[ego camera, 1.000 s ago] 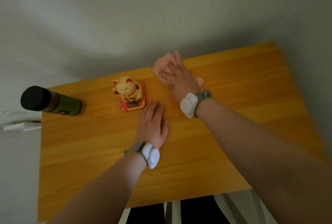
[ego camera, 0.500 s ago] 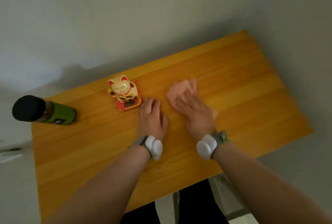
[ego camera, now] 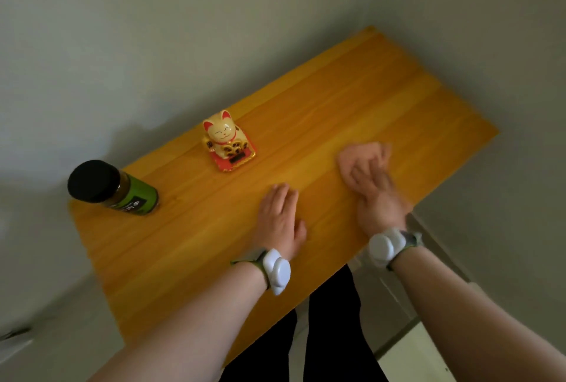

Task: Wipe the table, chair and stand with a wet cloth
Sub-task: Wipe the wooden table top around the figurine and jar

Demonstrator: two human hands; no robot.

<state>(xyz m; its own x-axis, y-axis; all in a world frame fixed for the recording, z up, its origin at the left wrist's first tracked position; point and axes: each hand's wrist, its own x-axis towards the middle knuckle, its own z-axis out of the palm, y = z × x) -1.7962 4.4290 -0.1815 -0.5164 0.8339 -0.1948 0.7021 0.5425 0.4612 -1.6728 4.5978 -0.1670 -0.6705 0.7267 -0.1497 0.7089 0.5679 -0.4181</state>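
Wiping table [ego camera: 382,99]; right hand [ego camera: 375,194] presses cloth [ego camera: 358,156], palm open; left hand [ego camera: 280,219] flat, empty; next pass probably needs wood left of cloth.

Plain greyish wall [ego camera: 153,29], dim light

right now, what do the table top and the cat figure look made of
Table top: wood or wood-look laminate, smooth satin finish; grain streaks and plank seams show. Cat figure: glossy plastic or glazed ceramic, unclear which; painted surface shines.
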